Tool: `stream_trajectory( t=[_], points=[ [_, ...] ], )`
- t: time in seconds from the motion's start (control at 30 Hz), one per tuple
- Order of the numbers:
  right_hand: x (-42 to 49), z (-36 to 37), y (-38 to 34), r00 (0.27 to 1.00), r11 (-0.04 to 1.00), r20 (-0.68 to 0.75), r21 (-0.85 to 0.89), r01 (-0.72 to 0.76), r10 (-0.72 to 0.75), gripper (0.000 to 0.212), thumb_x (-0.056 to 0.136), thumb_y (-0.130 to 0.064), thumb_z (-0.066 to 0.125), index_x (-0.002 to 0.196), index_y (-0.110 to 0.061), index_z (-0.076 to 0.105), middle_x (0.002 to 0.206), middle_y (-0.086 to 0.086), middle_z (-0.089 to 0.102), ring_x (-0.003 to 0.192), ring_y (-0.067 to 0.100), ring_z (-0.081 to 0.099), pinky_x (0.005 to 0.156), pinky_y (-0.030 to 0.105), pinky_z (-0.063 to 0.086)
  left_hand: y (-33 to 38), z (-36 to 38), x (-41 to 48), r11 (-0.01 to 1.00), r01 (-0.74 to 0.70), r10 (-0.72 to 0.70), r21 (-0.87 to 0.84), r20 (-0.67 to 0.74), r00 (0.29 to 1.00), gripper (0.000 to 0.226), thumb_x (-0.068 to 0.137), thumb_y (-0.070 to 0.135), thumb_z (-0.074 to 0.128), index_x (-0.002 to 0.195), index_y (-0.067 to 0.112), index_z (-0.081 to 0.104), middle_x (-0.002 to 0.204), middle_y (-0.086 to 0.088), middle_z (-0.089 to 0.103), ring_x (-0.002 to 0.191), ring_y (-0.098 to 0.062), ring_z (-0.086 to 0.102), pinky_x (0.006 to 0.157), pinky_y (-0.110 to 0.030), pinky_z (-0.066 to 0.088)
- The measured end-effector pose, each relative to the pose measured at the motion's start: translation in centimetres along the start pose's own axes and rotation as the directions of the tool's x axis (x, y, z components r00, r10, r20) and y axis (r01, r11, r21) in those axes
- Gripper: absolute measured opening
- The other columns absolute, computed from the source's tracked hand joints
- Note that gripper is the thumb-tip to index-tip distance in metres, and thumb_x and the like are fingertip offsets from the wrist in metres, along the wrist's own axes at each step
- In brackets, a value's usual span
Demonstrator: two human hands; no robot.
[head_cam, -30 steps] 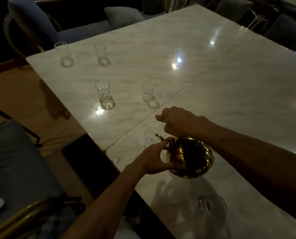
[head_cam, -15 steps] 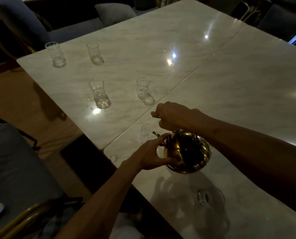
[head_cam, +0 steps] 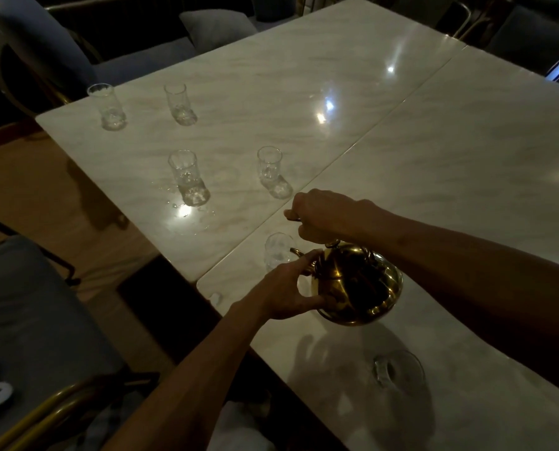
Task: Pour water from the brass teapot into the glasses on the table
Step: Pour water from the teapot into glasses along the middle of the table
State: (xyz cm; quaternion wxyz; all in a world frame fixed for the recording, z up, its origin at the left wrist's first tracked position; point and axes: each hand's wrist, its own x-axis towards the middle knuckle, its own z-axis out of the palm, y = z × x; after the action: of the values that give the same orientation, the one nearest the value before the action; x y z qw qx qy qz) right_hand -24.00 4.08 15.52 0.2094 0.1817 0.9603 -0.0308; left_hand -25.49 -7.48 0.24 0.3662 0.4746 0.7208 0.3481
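A brass teapot (head_cam: 356, 284) hangs tilted to the left above the near marble table (head_cam: 466, 196). My right hand (head_cam: 320, 214) grips its handle from above. My left hand (head_cam: 287, 291) holds the pot's left side, fingers curled near the spout. The spout points at a clear glass (head_cam: 276, 252) just behind my left hand, partly hidden. Farther left stand two glasses, one (head_cam: 188, 177) with water spilled around its base and one (head_cam: 270, 169) beside it. Two more glasses (head_cam: 107, 107) (head_cam: 178, 102) stand at the far left edge.
A clear glass lid (head_cam: 398, 369) lies on the table near the front edge. The two marble tables meet at a seam (head_cam: 353, 148). Cushioned chairs (head_cam: 27, 320) stand to the left and behind. A dark gap lies between table corner and chair.
The teapot and both hands keep the same hold over the near glass. Only the view has shifted slightly.
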Motion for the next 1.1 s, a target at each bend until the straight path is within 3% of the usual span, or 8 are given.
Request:
stream_trajectory(
  t=[0.33,0.6,0.93,1.1],
  points=[
    [-0.1,-0.1,0.2,1.0,1.0,0.004,0.0,0.004,-0.004,0.043,0.095,-0.02,0.051,0.134,-0.005,0.043,0.128,0.014,0.055,0.112,0.027,0.056,0.075,0.028,0.039,0.3,0.2,0.1,1.0,-0.004,0.004,0.006,-0.008,1.0,0.09,0.083,0.044,0.077,0.155,0.036,0.023,0.146,-0.002,0.054,0.132,-0.018,0.051,0.099,-0.031,0.042],
    [-0.2,0.2,0.5,1.0,1.0,-0.004,0.004,0.006,-0.006,0.044,0.095,-0.021,0.051,0.136,-0.006,0.042,0.129,0.013,0.054,0.113,0.027,0.056,0.08,0.03,0.043,0.7,0.4,0.0,1.0,0.002,-0.002,0.023,-0.009,1.0,0.093,0.083,0.045,0.077,0.156,0.036,0.02,0.148,-0.003,0.051,0.134,-0.019,0.051,0.106,-0.041,0.045],
    [-0.4,0.8,1.2,0.998,0.999,-0.045,-0.002,0.046,-0.046,0.044,0.094,-0.02,0.052,0.135,-0.006,0.045,0.127,0.012,0.056,0.109,0.027,0.058,0.075,0.029,0.042,1.4,0.9,-0.3,0.998,0.009,-0.007,0.069,-0.032,0.999,0.095,0.082,0.049,0.075,0.157,0.034,0.019,0.15,-0.005,0.049,0.134,-0.02,0.05,0.104,-0.034,0.04],
    [-1.2,1.5,1.7,0.993,0.996,-0.078,0.018,0.088,-0.086,0.048,0.092,-0.017,0.053,0.14,-0.014,0.047,0.127,0.011,0.058,0.107,0.026,0.06,0.08,0.03,0.047,1.6,1.3,-0.9,0.995,0.024,-0.02,0.094,-0.046,0.999,0.096,0.08,0.055,0.074,0.156,0.036,0.019,0.151,-0.001,0.048,0.135,-0.017,0.049,0.108,-0.042,0.043]
  ],
)
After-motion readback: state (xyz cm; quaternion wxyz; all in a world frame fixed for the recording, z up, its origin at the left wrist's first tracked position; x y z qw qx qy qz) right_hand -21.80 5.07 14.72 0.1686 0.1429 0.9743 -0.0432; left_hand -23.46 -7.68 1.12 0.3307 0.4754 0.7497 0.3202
